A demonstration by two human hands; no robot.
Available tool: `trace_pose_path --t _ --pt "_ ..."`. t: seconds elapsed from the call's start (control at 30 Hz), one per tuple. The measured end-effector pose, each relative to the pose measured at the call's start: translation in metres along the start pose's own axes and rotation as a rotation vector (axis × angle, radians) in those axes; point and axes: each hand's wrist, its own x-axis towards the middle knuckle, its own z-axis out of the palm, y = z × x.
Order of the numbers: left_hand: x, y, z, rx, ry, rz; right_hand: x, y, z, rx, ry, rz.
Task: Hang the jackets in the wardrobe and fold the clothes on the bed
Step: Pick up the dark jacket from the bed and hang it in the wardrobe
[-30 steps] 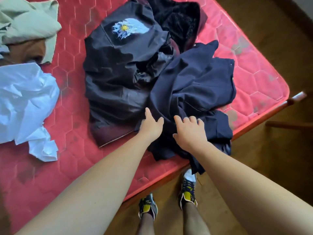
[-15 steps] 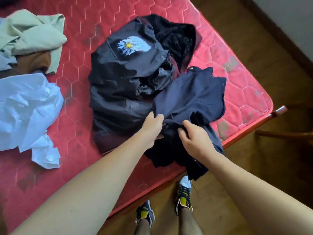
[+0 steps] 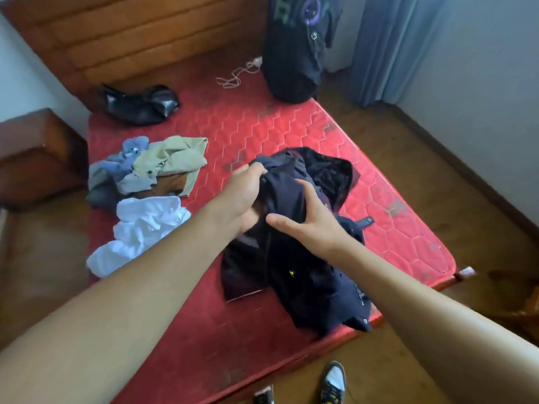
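A navy jacket (image 3: 309,275) is lifted partly off the red mattress (image 3: 262,129), its lower part trailing to the bed's near edge. My left hand (image 3: 242,196) grips its upper end from the left, and my right hand (image 3: 309,220) holds it from the right with fingers curled into the cloth. Behind it lies a second dark jacket (image 3: 329,173) with a maroon lining, mostly hidden. A white garment (image 3: 140,231) lies crumpled to the left. Beyond it sits a pile of green, blue and brown clothes (image 3: 151,170).
A black bag (image 3: 140,104) lies near the wooden headboard (image 3: 122,39). A tall black backpack (image 3: 297,48) stands at the bed's far right corner beside a white cord (image 3: 236,75). Blue curtains (image 3: 390,45) hang at the right. A wooden nightstand (image 3: 38,153) stands left. My shoes (image 3: 332,383) are on wooden floor.
Both hands closed on the navy jacket and raised it off the bed, bunching it up. My view tilted up, showing the headboard, bags and curtains.
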Motion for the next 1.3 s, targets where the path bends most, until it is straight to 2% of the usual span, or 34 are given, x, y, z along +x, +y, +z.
trace_pose_path --t 0.17,0.27,0.33,0.43,0.57,0.7,0.77,0.83,0.87,0.9,0.97,1.0,1.07,1.13,1.2,1.3 --pt "-0.058 0.076 -0.037 -0.037 -0.074 0.231 0.009 -0.101 0.019 0.034 0.137 -0.154" --pt "-0.095 0.089 -0.074 0.227 -0.090 0.434 0.014 -0.158 0.027 0.128 0.198 -0.187" --pt "-0.121 0.081 -0.098 0.407 -0.103 0.500 0.018 -0.188 0.033 0.216 0.216 -0.157" --pt "-0.153 0.073 -0.115 0.530 -0.168 0.599 0.024 -0.228 0.047 0.311 0.191 -0.119" --pt "-0.158 0.088 -0.136 0.492 0.021 0.796 0.029 -0.278 0.076 0.425 0.101 -0.084" --pt "-0.150 0.105 -0.177 0.526 0.299 0.819 0.032 -0.318 0.096 0.470 -0.029 -0.052" --pt "-0.151 0.113 -0.200 0.529 0.385 0.814 0.030 -0.322 0.104 0.307 -0.058 -0.135" --pt "-0.152 0.120 -0.223 0.531 0.443 0.794 0.015 -0.309 0.116 -0.155 0.105 -0.359" --pt "-0.151 0.123 -0.233 0.541 0.468 0.771 0.002 -0.299 0.124 -0.361 0.214 -0.584" --pt "-0.151 0.126 -0.243 0.555 0.478 0.739 -0.015 -0.293 0.134 -0.514 0.237 -0.858" --pt "-0.152 0.134 -0.262 0.567 0.452 0.683 -0.030 -0.281 0.155 -0.868 0.062 -1.260" --pt "-0.155 0.138 -0.270 0.570 0.428 0.650 -0.029 -0.277 0.166 -1.069 -0.019 -1.332" --pt "-0.159 0.144 -0.287 0.588 0.398 0.594 -0.018 -0.273 0.184 -1.320 -0.036 -1.376" --pt "-0.164 0.147 -0.301 0.610 0.418 0.575 -0.007 -0.279 0.198 -1.325 0.079 -1.438" --pt "-0.166 0.144 -0.317 0.516 0.407 0.538 0.003 -0.290 0.213 -1.262 0.158 -1.501" --pt "-0.169 0.126 -0.340 0.228 0.354 0.462 0.005 -0.308 0.243 -1.242 0.043 -1.394"
